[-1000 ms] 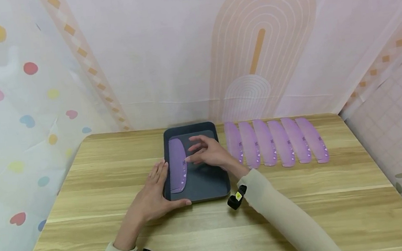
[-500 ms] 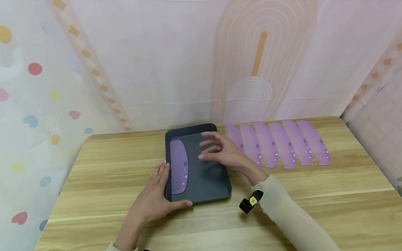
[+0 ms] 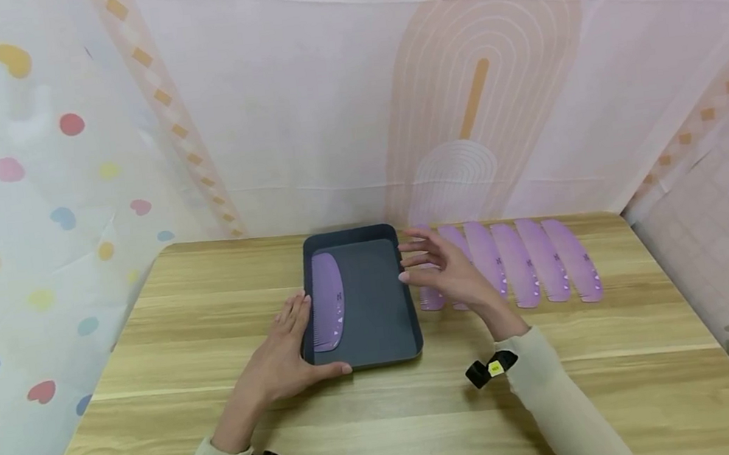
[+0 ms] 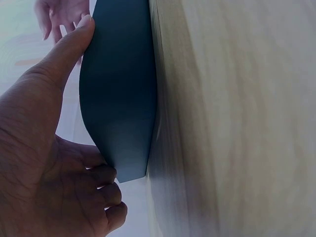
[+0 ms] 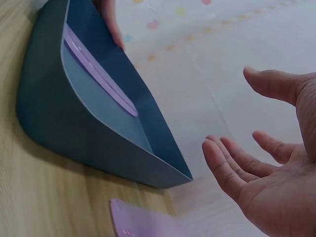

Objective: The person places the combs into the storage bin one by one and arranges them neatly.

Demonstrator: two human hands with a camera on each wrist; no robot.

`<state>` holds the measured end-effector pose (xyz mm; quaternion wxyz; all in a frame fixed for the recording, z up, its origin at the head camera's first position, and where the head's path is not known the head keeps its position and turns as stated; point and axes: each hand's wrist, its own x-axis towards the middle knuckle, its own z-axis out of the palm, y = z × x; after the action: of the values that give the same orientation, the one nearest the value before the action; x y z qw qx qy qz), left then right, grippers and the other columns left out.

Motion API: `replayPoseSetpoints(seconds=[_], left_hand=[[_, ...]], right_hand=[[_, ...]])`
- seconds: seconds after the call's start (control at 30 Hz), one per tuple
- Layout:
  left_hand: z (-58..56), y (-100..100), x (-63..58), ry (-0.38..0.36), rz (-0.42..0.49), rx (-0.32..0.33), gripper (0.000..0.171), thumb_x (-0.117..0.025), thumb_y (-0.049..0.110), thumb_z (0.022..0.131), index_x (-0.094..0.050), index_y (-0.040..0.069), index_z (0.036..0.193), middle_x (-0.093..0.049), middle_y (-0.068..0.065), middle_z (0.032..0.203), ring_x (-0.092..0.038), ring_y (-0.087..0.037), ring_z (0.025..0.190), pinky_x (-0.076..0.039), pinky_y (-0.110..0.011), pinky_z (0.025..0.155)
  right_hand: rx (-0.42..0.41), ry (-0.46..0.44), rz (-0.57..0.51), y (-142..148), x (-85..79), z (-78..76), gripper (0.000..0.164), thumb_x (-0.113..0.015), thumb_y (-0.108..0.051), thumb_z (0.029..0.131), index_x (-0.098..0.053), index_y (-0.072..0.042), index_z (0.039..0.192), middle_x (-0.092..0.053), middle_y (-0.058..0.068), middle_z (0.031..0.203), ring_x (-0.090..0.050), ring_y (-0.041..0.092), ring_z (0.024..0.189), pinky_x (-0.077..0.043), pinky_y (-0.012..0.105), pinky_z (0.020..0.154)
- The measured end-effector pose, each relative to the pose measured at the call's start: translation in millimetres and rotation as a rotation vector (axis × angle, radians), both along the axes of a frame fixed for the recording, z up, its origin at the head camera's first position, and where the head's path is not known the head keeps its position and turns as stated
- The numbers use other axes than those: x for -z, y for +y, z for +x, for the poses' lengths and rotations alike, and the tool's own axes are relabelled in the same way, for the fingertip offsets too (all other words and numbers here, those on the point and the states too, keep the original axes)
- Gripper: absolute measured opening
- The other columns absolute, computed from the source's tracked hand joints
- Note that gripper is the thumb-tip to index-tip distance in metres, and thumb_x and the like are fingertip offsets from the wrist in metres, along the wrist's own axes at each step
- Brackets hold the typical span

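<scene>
A dark grey rectangular tray [image 3: 379, 307] stands on the table with one purple comb [image 3: 328, 302] lying along its left side. My left hand [image 3: 279, 355] holds the tray's near left corner, fingers at the left wall and thumb along the front rim. In the left wrist view, the fingertips [image 4: 116, 212] bend around the tray's wall [image 4: 121, 89]. My right hand [image 3: 449, 267] is above the tray's right edge and the nearest combs, holding nothing, fingers apart. The right wrist view shows that hand [image 5: 269, 182] with its palm bare, beside the tray [image 5: 89, 143].
Several more purple combs [image 3: 515, 265] lie in a row right of the tray, the leftmost ones partly covered by my right hand. The wood-grain table [image 3: 386, 433] meets a patterned cloth backdrop [image 3: 306, 115] behind the tray.
My right hand has drawn back rightward from beside the comb in the tray to over the tray's right edge. The left hand, the tray and the combs stay in place.
</scene>
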<state>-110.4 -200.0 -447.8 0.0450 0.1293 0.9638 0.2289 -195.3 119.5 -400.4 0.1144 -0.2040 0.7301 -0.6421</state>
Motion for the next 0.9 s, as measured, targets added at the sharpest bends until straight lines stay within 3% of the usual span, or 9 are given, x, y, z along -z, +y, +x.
replayPoseSetpoints(seconds=[0.1, 0.33, 0.63, 0.9], left_hand=[[-0.2, 0.4, 0.0, 0.003, -0.001, 0.003, 0.14, -0.069, 0.089, 0.067, -0.016, 0.002, 0.164, -0.011, -0.016, 0.173, -0.012, -0.038, 0.16, -0.027, -0.058, 0.125], [-0.7, 0.8, -0.6, 0.004, -0.001, 0.002, 0.141, -0.069, 0.089, 0.067, -0.015, 0.003, 0.164, -0.011, -0.015, 0.173, -0.012, -0.037, 0.16, -0.026, -0.057, 0.126], [-1.2, 0.8, -0.1, 0.008, -0.001, 0.005, 0.14, -0.069, 0.088, 0.067, -0.016, 0.002, 0.164, -0.011, -0.015, 0.173, -0.012, -0.037, 0.16, -0.027, -0.057, 0.125], [-0.9, 2.0, 0.3, 0.007, 0.002, 0.006, 0.141, -0.069, 0.088, 0.066, -0.016, 0.002, 0.164, -0.011, -0.015, 0.173, -0.012, -0.037, 0.16, -0.028, -0.058, 0.125]], right_hand=[[0.005, 0.01, -0.008, 7.4, -3.3, 1.3, 0.076, -0.074, -0.004, 0.092, -0.036, -0.014, 0.157, -0.047, 0.026, 0.152, -0.053, 0.046, 0.133, -0.055, 0.026, 0.1], [0.021, 0.059, -0.007, 23.9, -12.6, 3.5, 0.078, -0.073, 0.0, 0.092, -0.033, -0.012, 0.159, -0.049, 0.017, 0.152, -0.052, 0.043, 0.135, -0.053, 0.023, 0.102], [0.06, 0.098, -0.019, 45.0, -18.8, 1.7, 0.082, -0.073, 0.002, 0.092, -0.032, -0.016, 0.16, -0.048, 0.019, 0.154, -0.052, 0.041, 0.135, -0.055, 0.022, 0.099], [0.11, 0.119, -0.001, 67.1, -23.3, 1.1, 0.083, -0.071, 0.001, 0.093, -0.03, -0.021, 0.161, -0.046, 0.014, 0.156, -0.05, 0.035, 0.136, -0.055, 0.019, 0.098]])
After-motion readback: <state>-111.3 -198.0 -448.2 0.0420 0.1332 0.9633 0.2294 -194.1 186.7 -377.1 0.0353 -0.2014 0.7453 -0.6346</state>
